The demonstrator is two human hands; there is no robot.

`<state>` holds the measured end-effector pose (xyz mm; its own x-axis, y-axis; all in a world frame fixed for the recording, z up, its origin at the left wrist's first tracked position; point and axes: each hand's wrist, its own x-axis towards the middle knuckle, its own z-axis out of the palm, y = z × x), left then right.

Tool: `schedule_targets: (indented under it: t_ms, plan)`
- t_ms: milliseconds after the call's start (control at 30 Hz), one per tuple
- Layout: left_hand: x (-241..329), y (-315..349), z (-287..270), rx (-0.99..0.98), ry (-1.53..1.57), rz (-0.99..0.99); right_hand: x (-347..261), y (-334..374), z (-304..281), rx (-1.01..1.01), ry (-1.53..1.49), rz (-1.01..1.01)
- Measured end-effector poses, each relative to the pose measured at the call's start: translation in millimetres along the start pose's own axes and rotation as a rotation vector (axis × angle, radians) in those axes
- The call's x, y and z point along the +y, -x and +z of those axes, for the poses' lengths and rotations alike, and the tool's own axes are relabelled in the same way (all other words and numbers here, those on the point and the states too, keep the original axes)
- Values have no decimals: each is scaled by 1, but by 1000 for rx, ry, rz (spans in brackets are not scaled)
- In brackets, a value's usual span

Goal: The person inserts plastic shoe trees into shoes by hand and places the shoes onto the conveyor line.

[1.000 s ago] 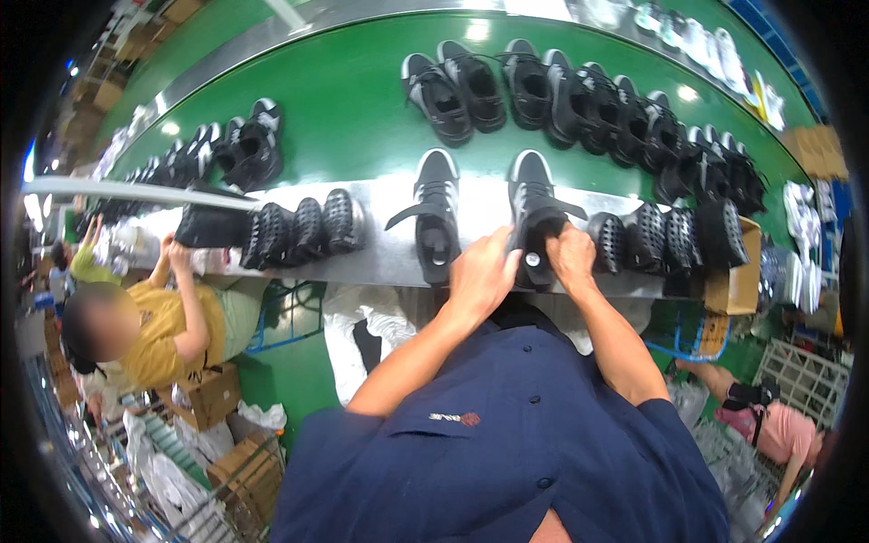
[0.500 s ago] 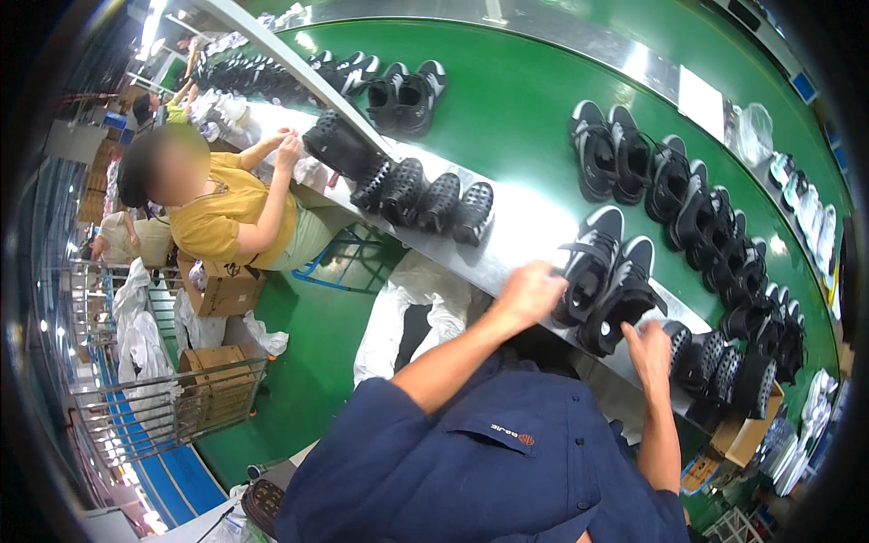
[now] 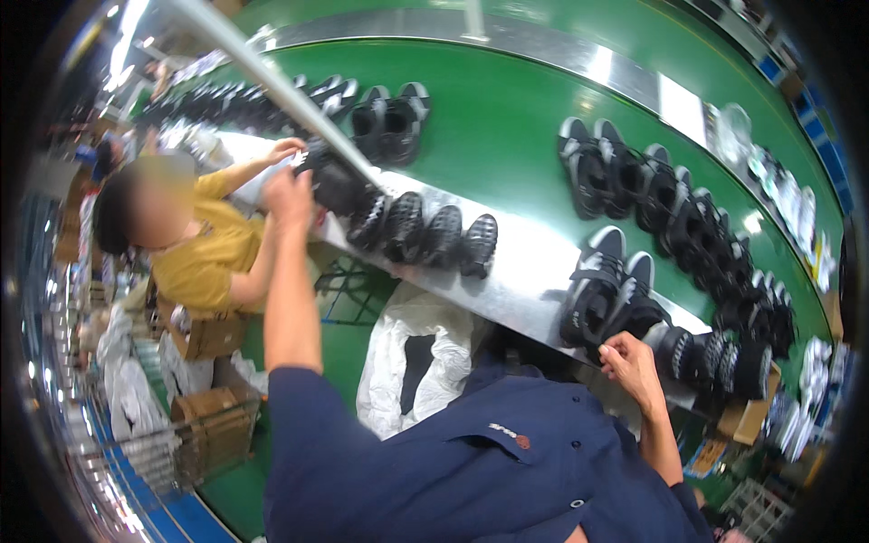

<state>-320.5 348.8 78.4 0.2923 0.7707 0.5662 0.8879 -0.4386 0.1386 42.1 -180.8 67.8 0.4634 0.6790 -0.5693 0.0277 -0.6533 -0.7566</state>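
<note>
My left hand (image 3: 290, 195) is stretched far to the left, its fingers closed beside a dark block-like pile (image 3: 337, 185) and close to a co-worker's hand (image 3: 288, 147). A small black-and-white thing shows at its fingertips, too blurred to name. Close to my body, my right hand (image 3: 631, 366) has its fingers curled together at the heel end of a black-and-grey sneaker (image 3: 634, 299). Whatever those fingers pinch, if anything, is hidden. Left of that shoe lies its matching sneaker (image 3: 595, 288), toe pointing away from me, on the metal-edged bench (image 3: 529, 291).
Several black studded shoe-like pieces (image 3: 442, 237) stand left along the bench edge, more (image 3: 720, 357) at right. Rows of black sneakers (image 3: 665, 190) line the green surface (image 3: 507, 118). A slanted metal post (image 3: 272, 81) crosses at left. A co-worker in yellow (image 3: 199, 262) sits there.
My left hand has left the pair of sneakers and swung far left toward the co-worker. My right hand stays by the heels, fingers now curled. The head view has shifted slightly.
</note>
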Motion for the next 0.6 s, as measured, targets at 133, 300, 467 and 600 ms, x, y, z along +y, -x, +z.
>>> schedule_targets:
  t_ms: [133,300,467,600]
  plan:
    - [33,32,-69,283,-78,-30,-13,8,-2,96,-57,-39]
    - [199,139,-152,77,415,-7,-41,-2,36,-46,-552,-84]
    - [334,230,-118,-267,970,460,-47,-14,55,-81,-931,11]
    - [363,211,-102,-657,1194,-21,-21,12,6,-420,-679,107]
